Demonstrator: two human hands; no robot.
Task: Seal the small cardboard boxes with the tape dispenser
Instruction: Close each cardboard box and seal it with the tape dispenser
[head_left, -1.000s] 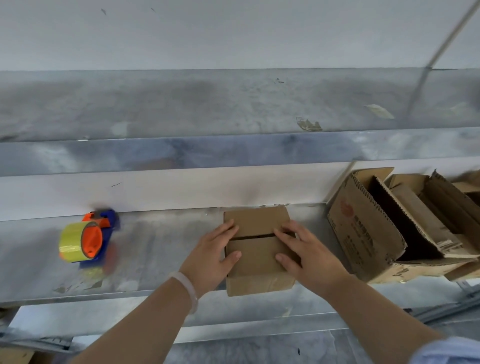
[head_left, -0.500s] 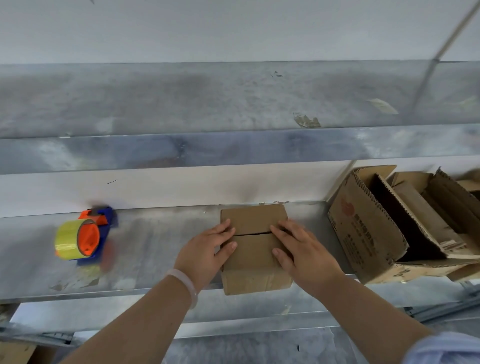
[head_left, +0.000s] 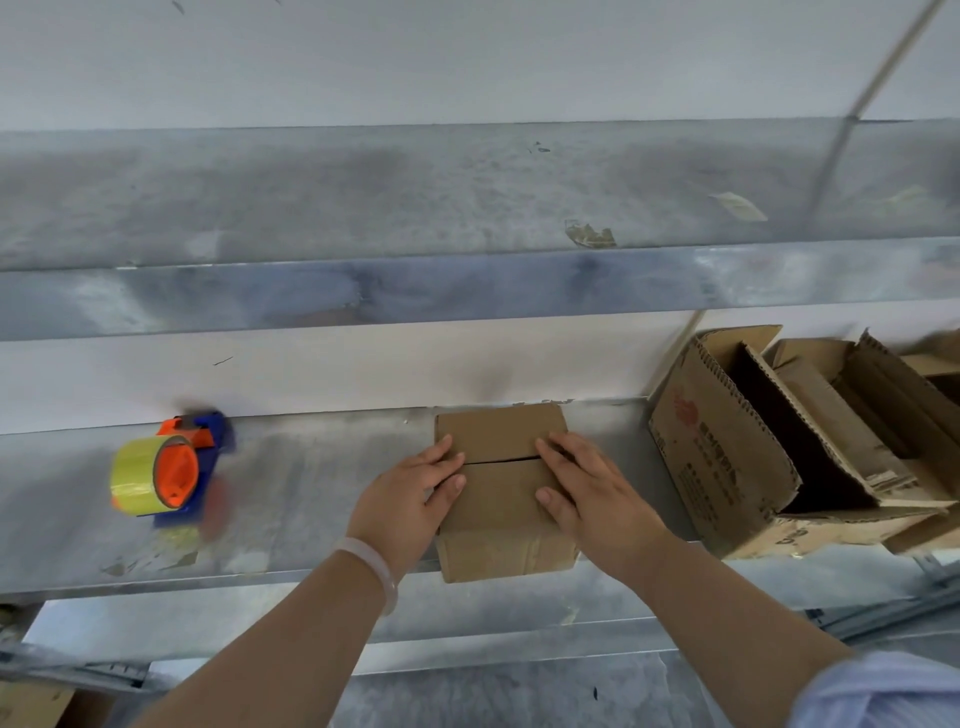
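Both top flaps of the small box (head_left: 498, 499) had closed further than a second before, and the dark gap between them had narrowed to a thin line across the lid. That box sat on the metal shelf (head_left: 311, 493), near its front edge and about midway along it, with its far side close to the white wall (head_left: 311, 379).

The left hand (head_left: 405, 499) lay on the left part of the lid, fingers straight and spread flat across the seam, pressing rather than gripping. A pale bracelet (head_left: 371, 564) circled that wrist. The right hand (head_left: 592, 493) mirrored it on the right part of the lid, fingers likewise flat and released, thumb resting on the near flap.

The tape dispenser (head_left: 171, 473), blue and orange with a yellowish roll, stood on the same shelf well to the left, apart from both hands. To the right, a large open carton (head_left: 727, 457) leaned on the shelf with flattened cardboard tucked inside. A light blue sleeve (head_left: 883, 691) showed at the lower right corner.
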